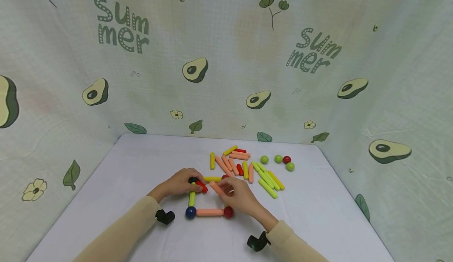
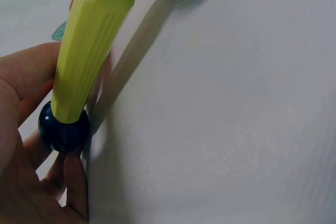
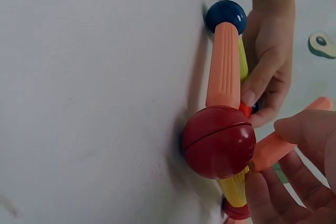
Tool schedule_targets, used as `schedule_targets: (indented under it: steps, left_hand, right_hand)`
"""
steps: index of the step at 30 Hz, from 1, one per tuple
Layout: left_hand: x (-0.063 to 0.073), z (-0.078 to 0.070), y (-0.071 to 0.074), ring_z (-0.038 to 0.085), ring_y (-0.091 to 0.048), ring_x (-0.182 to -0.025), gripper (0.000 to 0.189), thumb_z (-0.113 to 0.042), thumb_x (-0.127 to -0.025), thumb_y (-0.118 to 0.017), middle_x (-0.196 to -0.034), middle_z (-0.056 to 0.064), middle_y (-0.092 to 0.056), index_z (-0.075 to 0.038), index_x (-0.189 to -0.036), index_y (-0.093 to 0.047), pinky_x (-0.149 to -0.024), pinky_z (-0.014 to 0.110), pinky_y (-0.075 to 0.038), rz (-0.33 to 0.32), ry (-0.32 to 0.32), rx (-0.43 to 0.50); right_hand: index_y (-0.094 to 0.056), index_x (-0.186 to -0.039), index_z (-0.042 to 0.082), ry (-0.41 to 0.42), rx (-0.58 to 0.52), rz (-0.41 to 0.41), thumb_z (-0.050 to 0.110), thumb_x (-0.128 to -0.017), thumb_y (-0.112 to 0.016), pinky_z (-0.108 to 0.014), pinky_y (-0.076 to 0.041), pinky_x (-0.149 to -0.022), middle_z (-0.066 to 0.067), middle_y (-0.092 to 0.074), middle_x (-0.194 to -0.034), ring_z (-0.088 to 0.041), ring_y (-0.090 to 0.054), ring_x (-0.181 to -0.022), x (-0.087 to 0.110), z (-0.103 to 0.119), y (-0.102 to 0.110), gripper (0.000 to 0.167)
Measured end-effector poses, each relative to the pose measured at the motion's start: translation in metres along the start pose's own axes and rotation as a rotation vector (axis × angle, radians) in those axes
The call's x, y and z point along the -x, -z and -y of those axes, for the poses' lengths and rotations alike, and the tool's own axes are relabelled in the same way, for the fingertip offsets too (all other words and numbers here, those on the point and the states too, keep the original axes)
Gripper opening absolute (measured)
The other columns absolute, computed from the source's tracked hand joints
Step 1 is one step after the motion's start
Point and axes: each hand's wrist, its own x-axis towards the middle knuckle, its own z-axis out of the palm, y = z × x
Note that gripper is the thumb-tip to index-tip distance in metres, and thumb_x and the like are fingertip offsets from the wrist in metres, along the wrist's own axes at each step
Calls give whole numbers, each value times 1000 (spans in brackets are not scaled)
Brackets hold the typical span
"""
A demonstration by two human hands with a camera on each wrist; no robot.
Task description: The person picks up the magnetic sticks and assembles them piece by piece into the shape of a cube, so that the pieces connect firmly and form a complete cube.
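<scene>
while the white bench (image 1: 329,203) carries every part, the four-sided frame (image 1: 209,212) lies flat between both grips, a placement judged to suit two-handed work. the left grip (image 1: 180,182) is curled about the frame's far left corner, apparently to steady that joint, and also has hold of a red rod (image 1: 202,186). the right grip (image 1: 242,196) pinches a peach rod (image 1: 217,188) between thumb and fingers, tilted, one end uncovered, presumably so that end remains usable. loose rods (image 1: 267,189) lie grouped beyond and to the right of the frame, seemingly for ready reach; loose balls (image 1: 278,159) lie near them.

the views differ. only the head view shows the loose balls. the right wrist view shows the frame's yellow side rod (image 3: 233,189), largely hidden by the right grip from above. the left wrist view shows the dark corner ball (image 2: 64,132) joined to a yellow-green rod (image 2: 90,45), fingers about it. whether the red rod touches that ball cannot be told.
</scene>
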Motion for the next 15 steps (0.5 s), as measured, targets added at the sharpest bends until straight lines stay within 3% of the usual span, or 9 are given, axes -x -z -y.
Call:
schedule_targets:
  steps: [4, 15]
  left_hand:
    - [1, -1, 1, 21, -60, -117, 11, -27, -94, -83, -119, -5, -69, -30, -104, -78, -107, 55, -48, -1, 7, 9]
    - [-1, 3, -1, 20, -60, -117, 11, -28, -94, -82, -120, -7, -69, -31, -104, -78, -107, 53, -48, 8, 7, 10]
  right_hand:
    - [-72, -118, 16, 12, -15, -14, 11, -96, -80, -34, -62, -89, 5, -72, -107, -15, -70, -99, 1, -2, 1, 24]
    - [-67, -114, 17, 17, -5, -39, 13, -94, -83, -29, -61, -86, 8, -70, -101, -13, -69, -96, 6, -9, 4, 26]
